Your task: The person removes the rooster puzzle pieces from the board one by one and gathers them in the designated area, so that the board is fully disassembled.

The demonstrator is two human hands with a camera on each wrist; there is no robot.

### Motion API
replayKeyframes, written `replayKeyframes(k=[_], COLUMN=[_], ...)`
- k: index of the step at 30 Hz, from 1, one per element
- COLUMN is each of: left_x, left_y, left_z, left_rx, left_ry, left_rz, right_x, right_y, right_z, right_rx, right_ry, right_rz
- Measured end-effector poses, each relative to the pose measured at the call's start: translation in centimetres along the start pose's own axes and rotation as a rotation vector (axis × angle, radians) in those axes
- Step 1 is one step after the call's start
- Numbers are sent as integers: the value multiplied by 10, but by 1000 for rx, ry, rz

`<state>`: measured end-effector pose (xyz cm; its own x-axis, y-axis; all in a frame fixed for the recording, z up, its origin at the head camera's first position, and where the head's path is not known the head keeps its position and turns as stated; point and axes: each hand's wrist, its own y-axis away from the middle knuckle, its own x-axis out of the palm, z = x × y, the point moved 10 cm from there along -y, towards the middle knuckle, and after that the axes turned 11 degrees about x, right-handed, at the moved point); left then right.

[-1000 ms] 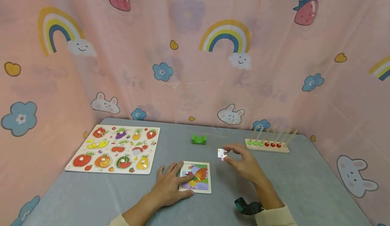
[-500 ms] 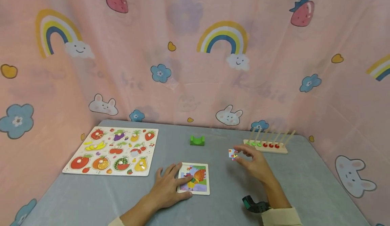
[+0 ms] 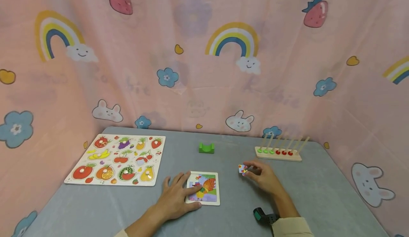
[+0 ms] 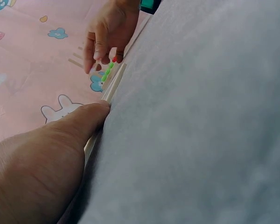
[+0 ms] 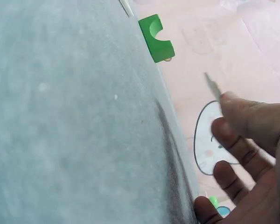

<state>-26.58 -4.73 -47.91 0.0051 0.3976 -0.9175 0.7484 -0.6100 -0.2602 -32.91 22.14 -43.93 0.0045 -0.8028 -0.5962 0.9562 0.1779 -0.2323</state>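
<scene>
In the head view my left hand [image 3: 174,198] lies with spread fingers on the left part of a small framed jigsaw puzzle [image 3: 218,191]. Its forefinger rests across the colourful picture and covers some of it. To the right, my right hand [image 3: 264,178] pinches a jigsaw piece [image 3: 241,169] between thumb and finger, above the table and apart from the puzzle. The right wrist view shows that piece [image 5: 213,87] edge-on at the fingertips, the other fingers loosely bent. From the left wrist, the puzzle frame [image 4: 115,86] appears edge-on under my left thumb.
A fruit peg puzzle board [image 3: 112,180] lies on the grey table [image 3: 179,148] at the left. A green notched block [image 3: 206,148] stands behind the small puzzle. A wooden peg rack [image 3: 297,157] with green and red beads stands at the back right. A patterned pink curtain [image 3: 191,98] encloses the table.
My right hand, still pinching the jigsaw piece, has moved right, away from the puzzle, then slightly back towards me and lower. My left hand stays on the puzzle. The head view has shifted slightly.
</scene>
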Motion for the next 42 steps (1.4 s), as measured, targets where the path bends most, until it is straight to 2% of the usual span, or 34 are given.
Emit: replayKeyframes(k=[5, 11, 14, 27, 32, 37, 42], left_x=[0, -1, -1, -1, -1, -1, 0], left_y=[0, 1, 1, 2, 3, 2, 1], left_z=[-1, -1, -2, -1, 1, 0, 0], left_rx=[2, 2, 4, 0, -10, -5, 2], left_ry=[2, 8, 5, -12, 4, 7, 9], left_rz=[0, -3, -3, -6, -2, -1, -14], right_x=[5, 10, 11, 15, 13, 6, 4], right_y=[0, 2, 2, 1, -1, -3, -4], right_z=[-9, -8, -8, -14, -15, 4, 38], right_rx=[37, -14, -14, 55, 134, 144, 80], right_ry=[11, 92, 125, 182, 170, 172, 156], right_rz=[9, 2, 3, 14, 28, 41, 13])
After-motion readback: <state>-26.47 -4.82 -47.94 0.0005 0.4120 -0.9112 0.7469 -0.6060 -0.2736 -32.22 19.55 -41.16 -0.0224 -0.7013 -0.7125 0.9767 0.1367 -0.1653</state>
